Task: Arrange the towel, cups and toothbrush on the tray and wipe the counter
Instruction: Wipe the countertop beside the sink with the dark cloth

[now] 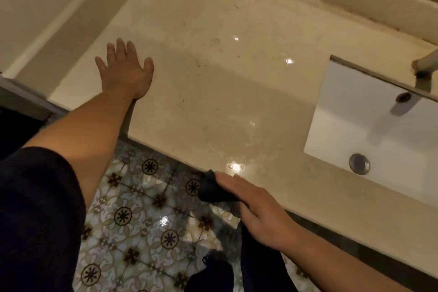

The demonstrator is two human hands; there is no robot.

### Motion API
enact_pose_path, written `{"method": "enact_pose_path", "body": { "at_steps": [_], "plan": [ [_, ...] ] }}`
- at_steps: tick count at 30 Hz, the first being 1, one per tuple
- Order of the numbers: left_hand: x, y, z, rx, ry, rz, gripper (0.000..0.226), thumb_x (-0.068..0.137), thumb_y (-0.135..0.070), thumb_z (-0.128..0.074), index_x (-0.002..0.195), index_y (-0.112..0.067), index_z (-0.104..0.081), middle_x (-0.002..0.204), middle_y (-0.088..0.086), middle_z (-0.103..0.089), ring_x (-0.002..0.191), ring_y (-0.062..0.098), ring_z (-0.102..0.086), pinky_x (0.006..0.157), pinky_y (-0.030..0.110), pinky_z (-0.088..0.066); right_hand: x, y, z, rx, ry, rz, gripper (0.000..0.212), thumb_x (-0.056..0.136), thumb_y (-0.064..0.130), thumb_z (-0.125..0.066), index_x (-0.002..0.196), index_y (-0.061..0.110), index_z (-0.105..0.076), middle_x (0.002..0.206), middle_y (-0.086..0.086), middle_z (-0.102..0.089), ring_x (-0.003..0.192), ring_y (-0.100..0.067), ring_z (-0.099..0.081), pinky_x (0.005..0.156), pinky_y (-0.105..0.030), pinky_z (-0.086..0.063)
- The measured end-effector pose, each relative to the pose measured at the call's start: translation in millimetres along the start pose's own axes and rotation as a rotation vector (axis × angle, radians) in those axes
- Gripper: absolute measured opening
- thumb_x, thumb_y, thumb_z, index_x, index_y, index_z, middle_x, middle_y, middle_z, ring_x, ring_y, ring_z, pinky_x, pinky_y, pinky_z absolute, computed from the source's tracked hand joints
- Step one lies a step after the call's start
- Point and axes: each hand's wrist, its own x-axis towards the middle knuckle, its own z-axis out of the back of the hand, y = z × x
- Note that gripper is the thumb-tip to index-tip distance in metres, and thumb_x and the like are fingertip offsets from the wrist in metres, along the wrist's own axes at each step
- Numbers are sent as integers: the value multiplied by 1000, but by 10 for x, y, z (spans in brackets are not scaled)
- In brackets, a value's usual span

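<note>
The fingers of the right hand (254,206) were curled round a dark cloth (212,191) at the counter's (213,73) front edge; the left hand (125,71) lay flat, fingers spread, holding nothing. Dark specks dotted the counter's middle. Wiping well would probably call for overlapping strokes drawn toward the sink (369,130), cloth pressed flat. Tray, towel, cups and toothbrush were not in view.
</note>
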Motion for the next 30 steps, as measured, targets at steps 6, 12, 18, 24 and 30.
{"method": "enact_pose_path", "body": {
  "at_steps": [6,12,18,24,30],
  "plan": [
    [-12,2,-7,-10,-9,-12,80,92,-63,-4,156,-15,-1,165,8,4,150,28,7,118,57,3,77,121,257,1381,-166,-624,44,87,18,-65,128,2,-59,125,-28,-61,108,-38,-61,95,-46,-47],
    [-16,11,-31,7,-45,-9,78,95,-61,-7,156,-13,-4,165,9,0,150,28,3,118,58,-1,1162,-150,1913,890,-632,-388,33,96,23,-50,127,15,-60,116,-11,-70,100,-24,-67,82,-36,-56],
    [25,-9,-71,-2,-83,16,77,93,-61,-12,155,-15,-9,165,7,-3,151,26,2,118,56,-2,2417,-1017,3159,-102,-801,-444,41,92,37,-44,132,30,-54,110,-2,-62,106,-29,-57,85,-38,-46],
    [65,-8,-67,20,-94,47,75,93,-59,-14,155,-17,-10,165,6,-4,151,24,0,119,54,-3,2997,-1619,3234,-868,-470,-149,31,95,16,-46,118,-5,-49,129,-30,-49,114,-48,-45,97,-58,-40],
    [72,-14,-44,10,-86,42,76,93,-60,-12,155,-16,-9,165,7,-3,151,26,1,119,56,-3,2392,-1137,2448,-848,-289,71,41,93,7,-56,130,-10,-50,141,-32,-45,124,-50,-46,103,-56,-37]
  ]
}}
